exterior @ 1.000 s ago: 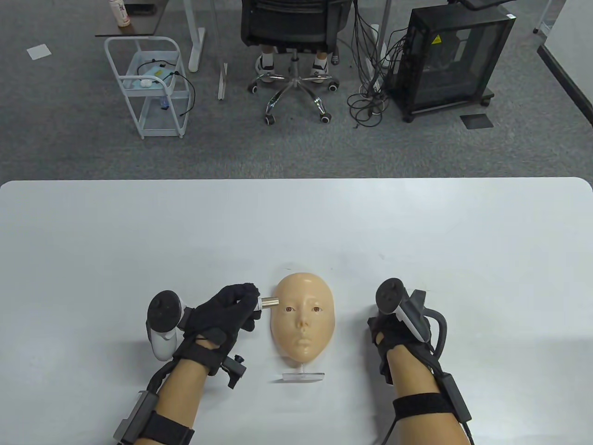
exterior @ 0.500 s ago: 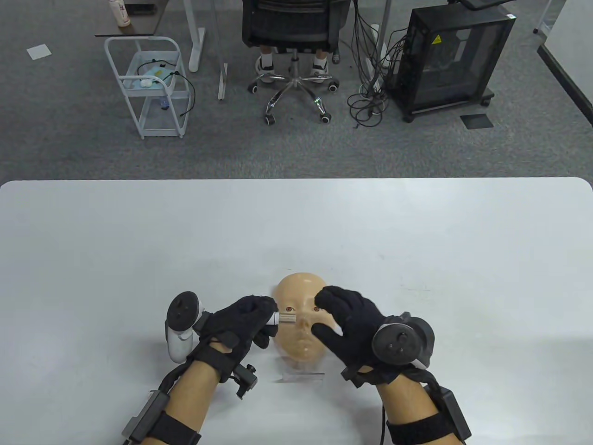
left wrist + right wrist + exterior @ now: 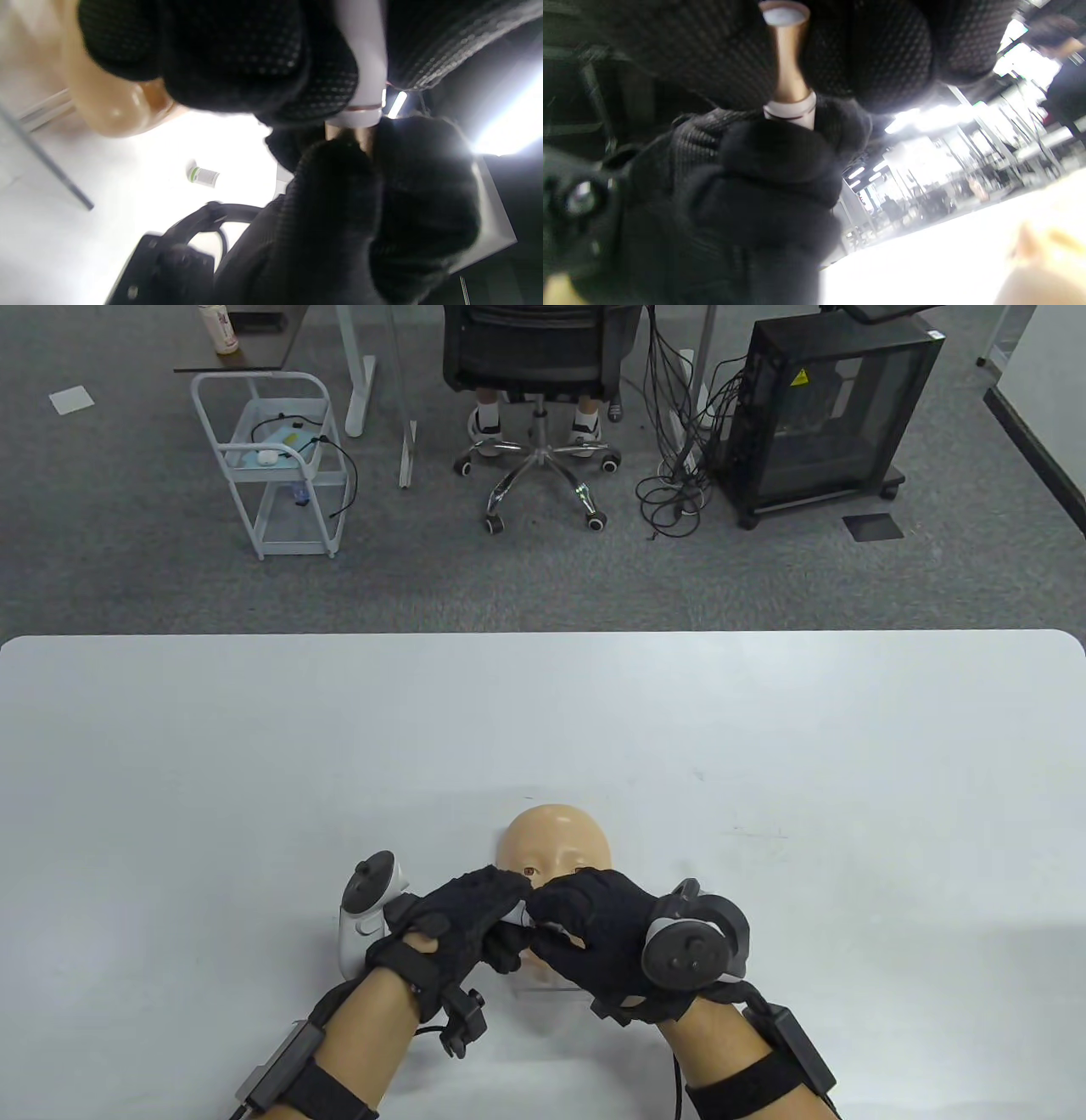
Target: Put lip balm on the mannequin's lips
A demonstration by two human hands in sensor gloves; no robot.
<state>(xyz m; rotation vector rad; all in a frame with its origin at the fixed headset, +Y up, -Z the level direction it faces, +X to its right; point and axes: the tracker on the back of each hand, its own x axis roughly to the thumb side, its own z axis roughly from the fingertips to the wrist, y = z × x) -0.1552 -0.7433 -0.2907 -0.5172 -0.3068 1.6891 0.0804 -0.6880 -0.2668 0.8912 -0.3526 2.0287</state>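
The mannequin face stands on the white table, and only its forehead and eyes show above my hands. Its chin shows in the left wrist view. My left hand grips the white base of the lip balm. My right hand meets it, fingers closed around the tube's other end, both in front of the lower face. In the right wrist view the gold upper part stands between my right fingers, with its white collar above my left fingers. The lips are hidden.
The table's far edge lies well beyond the face. Past it on the floor are an office chair, a white trolley and a black cabinet. A small white cylinder with a green band shows in the left wrist view.
My right hand came in from the right side of the table and closed onto the lip balm. My left hand moved right and down with the tube, from the temple to in front of the lower face.
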